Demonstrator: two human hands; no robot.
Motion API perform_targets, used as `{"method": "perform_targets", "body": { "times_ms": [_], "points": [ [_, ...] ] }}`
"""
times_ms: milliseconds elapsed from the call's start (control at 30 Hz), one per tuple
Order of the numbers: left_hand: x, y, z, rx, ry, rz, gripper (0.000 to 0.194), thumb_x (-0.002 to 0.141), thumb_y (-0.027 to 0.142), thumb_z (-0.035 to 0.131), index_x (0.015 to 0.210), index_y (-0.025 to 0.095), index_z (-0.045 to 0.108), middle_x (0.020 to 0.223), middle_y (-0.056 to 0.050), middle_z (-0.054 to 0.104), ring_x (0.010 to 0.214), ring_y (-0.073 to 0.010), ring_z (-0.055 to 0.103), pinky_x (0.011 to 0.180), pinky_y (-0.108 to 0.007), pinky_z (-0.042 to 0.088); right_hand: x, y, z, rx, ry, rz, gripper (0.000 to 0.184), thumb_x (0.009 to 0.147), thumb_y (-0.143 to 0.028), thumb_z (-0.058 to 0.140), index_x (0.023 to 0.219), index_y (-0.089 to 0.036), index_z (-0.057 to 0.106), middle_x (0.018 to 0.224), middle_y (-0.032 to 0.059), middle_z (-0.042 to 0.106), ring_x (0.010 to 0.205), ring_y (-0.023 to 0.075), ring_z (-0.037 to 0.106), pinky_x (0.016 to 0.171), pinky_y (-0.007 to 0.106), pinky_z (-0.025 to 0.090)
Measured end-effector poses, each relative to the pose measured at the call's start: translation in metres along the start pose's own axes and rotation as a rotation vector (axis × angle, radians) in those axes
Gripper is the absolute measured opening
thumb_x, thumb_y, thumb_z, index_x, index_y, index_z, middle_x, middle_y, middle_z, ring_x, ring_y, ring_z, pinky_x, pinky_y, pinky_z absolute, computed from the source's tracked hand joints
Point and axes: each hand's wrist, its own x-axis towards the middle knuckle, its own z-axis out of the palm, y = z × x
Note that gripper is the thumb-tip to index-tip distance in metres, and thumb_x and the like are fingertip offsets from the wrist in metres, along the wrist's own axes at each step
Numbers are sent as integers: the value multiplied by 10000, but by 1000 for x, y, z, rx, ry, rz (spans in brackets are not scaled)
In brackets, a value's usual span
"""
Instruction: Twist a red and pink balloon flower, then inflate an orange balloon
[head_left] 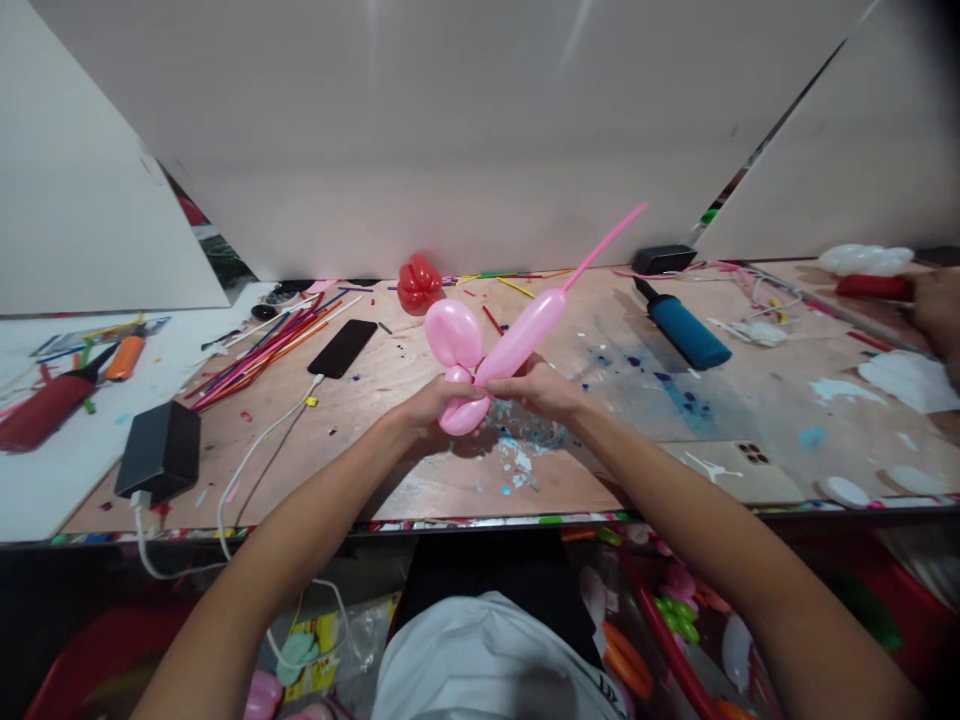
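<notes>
A pink modelling balloon [523, 338] is held between both hands above the table. Its left part is twisted into rounded loops and bubbles, while a long straight section points up to the right and ends in a thin uninflated tail. My left hand [431, 402] is closed around the small bubbles below the upper loop. At the twist, my right hand [540, 388] pinches the lower end of the straight section. Some fingertips of both hands are hidden behind the balloon. A red twisted balloon [420, 284] rests behind them near the upright panel.
Uninflated balloons [262, 350], a black phone [343, 348] on a cable and a dark power block [159, 452] lie left. To the right are a blue hand pump [686, 328] and a light phone [739, 470]. Another person's hand [937, 310] shows far right.
</notes>
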Motion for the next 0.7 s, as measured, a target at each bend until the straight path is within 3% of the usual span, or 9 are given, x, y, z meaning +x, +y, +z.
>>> {"method": "perform_targets", "body": {
  "times_ms": [167, 367, 533, 700],
  "points": [
    [1, -4, 3, -50, 19, -18, 177, 684, 252, 685, 782, 112, 643, 651, -59, 660, 506, -132, 600, 471, -246, 481, -2, -3, -3, 53, -110, -4, 277, 686, -325, 827, 859, -144, 709, 742, 35, 722, 644, 173, 663, 619, 304, 552],
    [2, -5, 6, -136, 0, -25, 176, 681, 246, 675, 772, 100, 639, 653, -68, 665, 511, -142, 603, 487, -263, 479, -1, -4, -1, 88, -100, -36, 307, 674, -308, 844, 901, -156, 704, 774, 25, 722, 685, 161, 667, 660, 290, 551],
    [1, -7, 10, -207, -85, -67, 218, 637, 251, 684, 788, 100, 643, 636, -55, 656, 511, -165, 619, 485, -277, 491, -1, -3, -2, 130, -116, 17, 507, 632, -281, 863, 1080, -180, 646, 848, 15, 714, 687, 144, 657, 645, 273, 550],
    [1, -7, 11, -223, -64, -59, 198, 689, 249, 686, 808, 97, 643, 658, -61, 666, 534, -163, 638, 506, -282, 515, -1, -7, -3, 204, -139, 51, 484, 617, -260, 834, 1017, -195, 569, 813, -5, 687, 611, 125, 619, 582, 258, 526]
  ]
}}
